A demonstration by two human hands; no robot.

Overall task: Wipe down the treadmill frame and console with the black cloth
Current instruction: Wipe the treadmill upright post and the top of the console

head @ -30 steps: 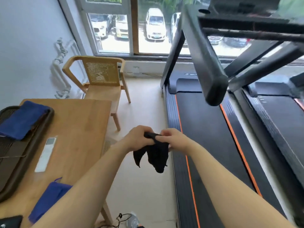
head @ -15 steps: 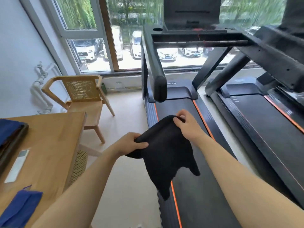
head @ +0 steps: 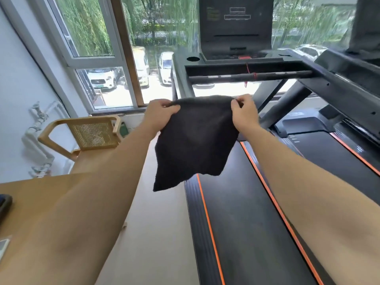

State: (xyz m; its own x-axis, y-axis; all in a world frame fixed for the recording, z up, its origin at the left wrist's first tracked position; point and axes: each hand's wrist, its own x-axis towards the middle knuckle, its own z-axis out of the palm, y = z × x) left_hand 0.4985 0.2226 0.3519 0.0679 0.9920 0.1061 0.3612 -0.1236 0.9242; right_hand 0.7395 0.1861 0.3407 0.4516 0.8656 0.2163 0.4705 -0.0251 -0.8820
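I hold the black cloth (head: pixel 195 140) up in front of me by its top edge, my left hand (head: pixel 160 114) pinching 1 upper corner and my right hand (head: pixel 243 112) pinching the other, so the fingers of both hands are closed on the fabric and nothing else. The cloth hangs in the air between me and the treadmill (head: pixel 246 223), touching none of it; its lower edge droops unevenly, with 1 corner dangling lower on the left. From the way it sags and folds, I judge it light, soft and entirely limp, with no stiffness to push with, so it will not wipe well held by 2 corners like this. I think the better hold is to fold or bunch it into a pad in 1 palm, fingers spread behind it, so I can press flat against the metal. It does not look slippery or fragile, though a loose tail could drag or catch. The crossbar (head: pixel 246 76) and the console (head: pixel 235 27) stand just beyond the cloth, higher up, and the side rail (head: pixel 339 87) runs off to my right. A red cord (head: pixel 249 70) hangs at the bar, which I would avoid snagging. The wooden chair (head: pixel 86 134) and the tabletop (head: pixel 30 198) sit to my left.
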